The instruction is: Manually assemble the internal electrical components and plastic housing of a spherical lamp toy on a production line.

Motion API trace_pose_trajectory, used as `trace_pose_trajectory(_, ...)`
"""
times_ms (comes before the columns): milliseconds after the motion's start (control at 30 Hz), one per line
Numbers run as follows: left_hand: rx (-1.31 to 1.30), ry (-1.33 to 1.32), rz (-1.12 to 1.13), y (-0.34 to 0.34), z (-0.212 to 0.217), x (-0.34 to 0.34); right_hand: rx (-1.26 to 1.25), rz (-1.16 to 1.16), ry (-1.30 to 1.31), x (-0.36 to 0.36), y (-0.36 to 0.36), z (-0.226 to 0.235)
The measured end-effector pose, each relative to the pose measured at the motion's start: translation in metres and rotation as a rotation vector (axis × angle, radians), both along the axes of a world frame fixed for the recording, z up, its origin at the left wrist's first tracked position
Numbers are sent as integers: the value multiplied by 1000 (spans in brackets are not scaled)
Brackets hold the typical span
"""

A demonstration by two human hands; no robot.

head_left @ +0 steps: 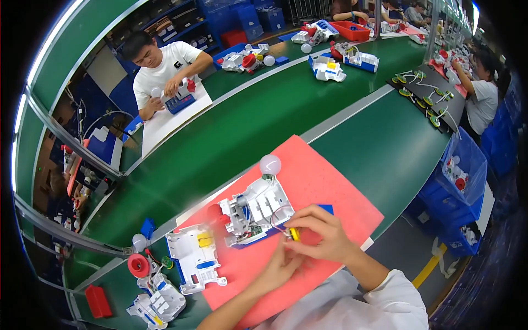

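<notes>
My right hand point(327, 234) pinches a small yellow round part point(295, 234) between thumb and fingers. Thin wires run from this part to an open white plastic housing point(267, 198). Just below, my left hand point(275, 272) is closed, its fingertips at the wired side of the yellow part; what they grip is too small to make out. The housing lies with its inside up, showing a green circuit board, a white ball-shaped bulb point(270, 164) at its far end and a red cone-like piece point(218, 214) at its left. Beside it rests a matching white half shell point(192, 256) with a yellow patch.
A pink mat point(330, 187) lies under the work. More housings with a red ring point(138, 265) and a red bin point(98, 301) are at the left. Across the green belt point(220, 132) a person point(168, 71) handles a unit. Lamp parts lie on a black board point(423, 93).
</notes>
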State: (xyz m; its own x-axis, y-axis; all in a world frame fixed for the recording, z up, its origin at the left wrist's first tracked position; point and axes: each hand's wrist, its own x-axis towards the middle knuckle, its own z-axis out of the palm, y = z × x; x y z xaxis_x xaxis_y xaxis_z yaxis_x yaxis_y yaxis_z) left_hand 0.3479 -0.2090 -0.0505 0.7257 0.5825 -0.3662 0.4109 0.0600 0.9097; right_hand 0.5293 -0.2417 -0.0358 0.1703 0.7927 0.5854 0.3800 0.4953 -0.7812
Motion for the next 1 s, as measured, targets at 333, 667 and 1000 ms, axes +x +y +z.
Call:
trace_pose_trajectory(333, -37, -225, 439, -10, -25, 25, -229, 122, 55, 5, 7, 29)
trace_pose_trajectory(667, 511, 308, 235, 15, 79, -66, -510, 434, 401, 29, 50, 16)
trace_pose_trajectory(1000, 1368, 392, 17, 50, 60, -33, -378, 373, 218, 73, 57, -29)
